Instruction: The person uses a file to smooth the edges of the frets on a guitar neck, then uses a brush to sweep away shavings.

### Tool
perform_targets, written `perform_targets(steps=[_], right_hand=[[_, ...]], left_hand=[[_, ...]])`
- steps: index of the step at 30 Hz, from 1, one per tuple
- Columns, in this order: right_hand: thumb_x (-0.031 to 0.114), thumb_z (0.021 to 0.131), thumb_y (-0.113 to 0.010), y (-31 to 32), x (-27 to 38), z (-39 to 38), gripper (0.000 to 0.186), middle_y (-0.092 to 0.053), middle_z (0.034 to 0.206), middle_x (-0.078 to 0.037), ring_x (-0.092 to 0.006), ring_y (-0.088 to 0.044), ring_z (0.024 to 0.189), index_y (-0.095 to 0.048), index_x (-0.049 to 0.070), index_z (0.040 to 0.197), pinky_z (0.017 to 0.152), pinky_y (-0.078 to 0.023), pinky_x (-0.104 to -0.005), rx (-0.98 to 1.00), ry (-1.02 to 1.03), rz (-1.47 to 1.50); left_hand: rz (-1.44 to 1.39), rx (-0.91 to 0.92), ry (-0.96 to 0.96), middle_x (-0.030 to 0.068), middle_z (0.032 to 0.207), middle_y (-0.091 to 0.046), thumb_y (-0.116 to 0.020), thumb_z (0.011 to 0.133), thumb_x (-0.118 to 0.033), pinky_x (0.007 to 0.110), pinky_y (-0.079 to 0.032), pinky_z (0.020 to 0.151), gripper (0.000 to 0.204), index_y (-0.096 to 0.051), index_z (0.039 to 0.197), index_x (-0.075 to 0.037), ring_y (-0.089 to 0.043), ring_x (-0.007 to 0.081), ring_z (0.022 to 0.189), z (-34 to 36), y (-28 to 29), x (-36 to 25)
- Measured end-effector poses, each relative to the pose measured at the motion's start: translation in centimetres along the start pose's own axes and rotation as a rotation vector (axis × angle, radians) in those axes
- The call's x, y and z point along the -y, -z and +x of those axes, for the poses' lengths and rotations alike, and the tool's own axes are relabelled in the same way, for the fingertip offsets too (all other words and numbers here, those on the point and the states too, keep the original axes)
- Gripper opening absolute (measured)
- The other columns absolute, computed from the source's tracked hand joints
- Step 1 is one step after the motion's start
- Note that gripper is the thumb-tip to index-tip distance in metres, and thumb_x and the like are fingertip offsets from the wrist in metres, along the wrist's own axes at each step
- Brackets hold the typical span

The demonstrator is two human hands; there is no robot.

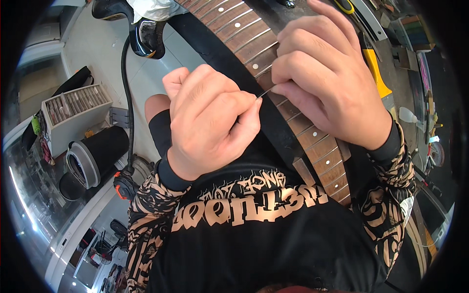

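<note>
I sat with the guitar neck [254,46] lying across my lap, its brown fretboard with pale dot markers running from the upper middle of the view down toward my right side. My left hand [210,122] was curled almost into a fist just beside the left edge of the neck, and its fingers [246,117] were pressed together, pinching one end of a thin metal wire [265,93]. My right hand [327,78] rested on top of the fretboard, the fingers bent and close together, and its lowest fingers held the other end of the same wire against the wood. The wire was short and stretched between both hands, right at the edge of the neck, so it was touching or nearly touching a fret; I could not tell which. A black strap [229,63] lay along the left side of the neck and passed under my left hand. Beyond my right hand, a yellow-handled tool [376,73] lay on the worktop [400,88], near its right edge. On the floor at my left stood a small drawer box [73,112] with many compartments, a black cylinder [95,154] lying on its side just beside it, and a black cable [128,97] running down to an orange and black plug.
</note>
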State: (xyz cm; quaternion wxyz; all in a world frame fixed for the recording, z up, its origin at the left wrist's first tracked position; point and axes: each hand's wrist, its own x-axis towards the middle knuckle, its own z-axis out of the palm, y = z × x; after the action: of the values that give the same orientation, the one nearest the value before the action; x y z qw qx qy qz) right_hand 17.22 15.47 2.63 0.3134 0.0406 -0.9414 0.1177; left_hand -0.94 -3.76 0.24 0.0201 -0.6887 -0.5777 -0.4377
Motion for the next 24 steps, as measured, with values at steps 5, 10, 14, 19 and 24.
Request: perform_targets(steps=[5,10,14,19,24], right_hand=[[0.019,0.095,-0.087,-0.6,-0.9,0.4,0.018,-0.067,0.107,-0.003,-0.0267,-0.070,0.113,-0.073,0.014,0.105,0.128,-0.046,-0.0557,-0.042,0.039,-0.033],[0.015,0.095,-0.090,0.1,-2.4,0.2,0.022,-0.071,0.114,-0.005,-0.0281,-0.069,0.117,-0.075,0.013,0.111,0.122,-0.049,-0.0535,0.116,0.123,-0.282],[0.010,0.094,-0.095,3.1,-1.2,0.4,0.033,-0.075,0.121,-0.009,-0.0333,-0.069,0.118,-0.078,0.010,0.123,0.109,-0.051,-0.0491,0.095,-0.251,0.031],[0.012,0.095,-0.095,1.6,-1.9,-0.3,0.035,-0.074,0.121,-0.009,-0.0339,-0.068,0.119,-0.077,0.010,0.125,0.113,-0.051,-0.0498,0.076,-0.144,0.095],[0.017,0.095,-0.095,1.7,-0.9,0.3,0.029,-0.071,0.115,-0.004,-0.0309,-0.067,0.115,-0.078,0.012,0.118,0.117,-0.049,-0.0507,0.186,-0.171,0.183]], left_hand=[[0.014,-0.028,0.008,0.0015,0.079,-0.068,-0.091,0.083,0.008,0.038,-0.040,0.081,0.024,-0.079,0.097,-0.007,-0.059,0.0211,0.070,0.3,0.0,0.9],[0.038,-0.054,0.047,-0.0006,0.084,-0.069,-0.094,0.078,0.002,0.041,-0.036,0.083,0.027,-0.077,0.092,-0.012,-0.064,0.0214,0.076,0.2,-0.1,1.3],[0.031,-0.094,0.075,-0.0010,0.084,-0.069,-0.095,0.077,0.002,0.041,-0.036,0.084,0.027,-0.077,0.092,-0.013,-0.065,0.0206,0.077,-0.2,0.5,1.6],[0.012,-0.066,0.044,-0.0016,0.085,-0.069,-0.095,0.077,0.002,0.041,-0.035,0.084,0.028,-0.077,0.092,-0.013,-0.065,0.0201,0.076,0.1,0.4,1.3],[0.040,-0.053,-0.001,-0.0019,0.084,-0.068,-0.095,0.075,0.001,0.042,-0.032,0.083,0.029,-0.077,0.093,-0.014,-0.063,0.0204,0.075,0.1,-0.1,0.9]])
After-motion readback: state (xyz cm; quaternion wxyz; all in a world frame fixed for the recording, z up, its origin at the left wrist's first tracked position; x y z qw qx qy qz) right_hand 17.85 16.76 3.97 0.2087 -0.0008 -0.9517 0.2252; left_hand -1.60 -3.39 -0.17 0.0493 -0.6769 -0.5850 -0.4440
